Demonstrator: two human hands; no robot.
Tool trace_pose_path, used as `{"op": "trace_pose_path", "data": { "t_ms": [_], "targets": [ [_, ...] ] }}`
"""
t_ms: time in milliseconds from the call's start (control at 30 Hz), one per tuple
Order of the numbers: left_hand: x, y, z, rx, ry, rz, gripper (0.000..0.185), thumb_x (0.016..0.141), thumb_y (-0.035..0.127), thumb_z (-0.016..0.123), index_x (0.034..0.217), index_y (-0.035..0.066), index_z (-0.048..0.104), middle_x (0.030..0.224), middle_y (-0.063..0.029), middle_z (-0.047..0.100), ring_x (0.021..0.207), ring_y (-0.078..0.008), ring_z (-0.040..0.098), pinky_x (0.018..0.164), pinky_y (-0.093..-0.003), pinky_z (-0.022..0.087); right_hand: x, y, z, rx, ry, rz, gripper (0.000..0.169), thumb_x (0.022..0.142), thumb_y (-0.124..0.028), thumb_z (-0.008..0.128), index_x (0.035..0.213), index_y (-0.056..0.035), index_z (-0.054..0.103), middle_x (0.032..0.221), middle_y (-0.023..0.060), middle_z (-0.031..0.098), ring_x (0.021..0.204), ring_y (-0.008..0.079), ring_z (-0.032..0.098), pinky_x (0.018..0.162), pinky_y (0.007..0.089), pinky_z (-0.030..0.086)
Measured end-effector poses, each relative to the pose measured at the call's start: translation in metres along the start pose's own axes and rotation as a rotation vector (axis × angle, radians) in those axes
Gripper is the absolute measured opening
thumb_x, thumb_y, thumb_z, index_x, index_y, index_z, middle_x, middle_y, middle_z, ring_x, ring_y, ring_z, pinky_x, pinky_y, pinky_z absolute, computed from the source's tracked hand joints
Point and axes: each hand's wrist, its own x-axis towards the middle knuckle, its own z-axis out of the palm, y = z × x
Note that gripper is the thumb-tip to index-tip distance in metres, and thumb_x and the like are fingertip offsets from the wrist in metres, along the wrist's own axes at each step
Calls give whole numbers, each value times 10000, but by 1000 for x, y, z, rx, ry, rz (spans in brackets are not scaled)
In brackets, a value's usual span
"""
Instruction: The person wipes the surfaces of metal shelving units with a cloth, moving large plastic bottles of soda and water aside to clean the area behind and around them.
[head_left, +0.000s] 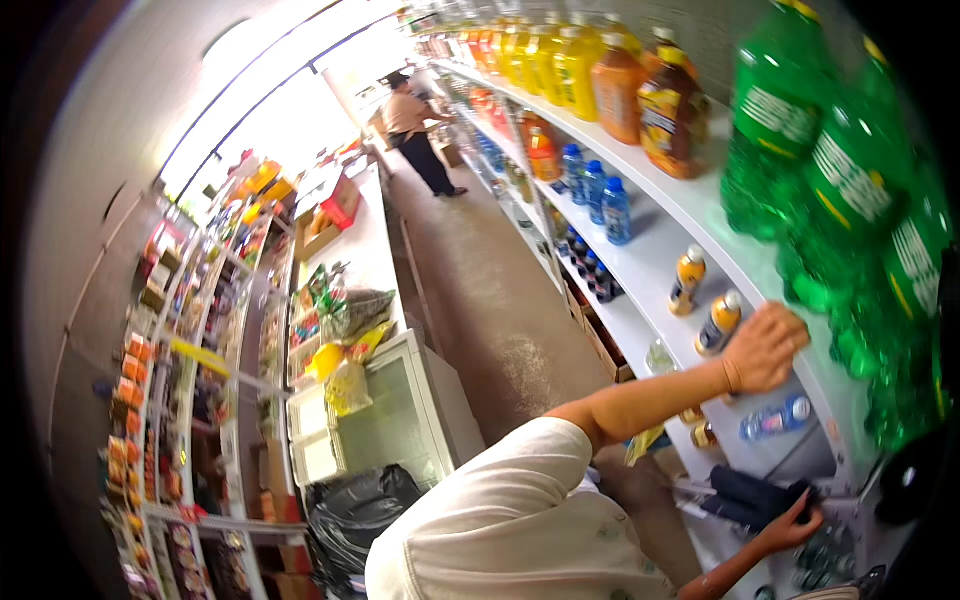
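My left hand (769, 349), its fingers curled, is at the front edge of the white upper shelf (757, 281); whether it grips the edge cannot be told. Just beside it, a small orange-labelled bottle (718, 322) stands on the shelf below, near a similar bottle (686, 277). A clear bottle with a blue label (776, 420) lies on its side there. Lower down, my right hand (795, 525) holds one end of a dark blue cloth (750, 499). Large green soda bottles (847, 187) stand packed on the upper shelf.
Yellow and orange drink bottles (570, 67) line the upper shelf, blue bottles (616, 210) the one below. A person (416, 127) stands farther along the aisle floor (480, 285). Opposite are a glass-topped freezer (390, 420), a black plastic bag (360, 502) and stocked racks (202, 405).
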Motion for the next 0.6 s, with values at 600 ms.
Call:
{"op": "trace_pose_path", "data": {
  "t_ms": [600],
  "targets": [
    [14, 8, -21, -75, -60, -54, 461, 755, 215, 583, 1153, -11, 527, 1159, -172, 503, 1162, -348, 462, 1099, -546, 295, -34, -23, 4, -52, -276, 189, 436, 854, -339, 766, 929, 59, 605, 779, 177, 624, 652, 314, 589, 639, 407, 512]
  ]
}}
